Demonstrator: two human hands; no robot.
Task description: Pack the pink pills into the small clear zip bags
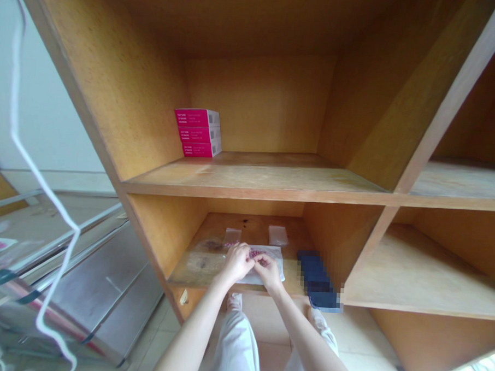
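My left hand (239,261) and my right hand (267,269) meet over the lower shelf, fingertips close together and pinched. What lies between the fingers, if anything, is too small to make out. Beneath them is a white sheet or flat bag (278,256), with a cluster of small dark-red pieces (257,254) on it, partly covered by my fingers. Just behind my left hand lies a small clear plastic bag (232,236) with reddish pieces at its bottom. A second small clear bag (278,235) rests farther back to the right.
Three stacked pink boxes (198,134) stand on the upper shelf (264,172). A blurred dark-blue item (319,279) lies right of the white sheet, over the shelf's front edge. At left, a white cable (54,199) hangs before a metal frame (99,288).
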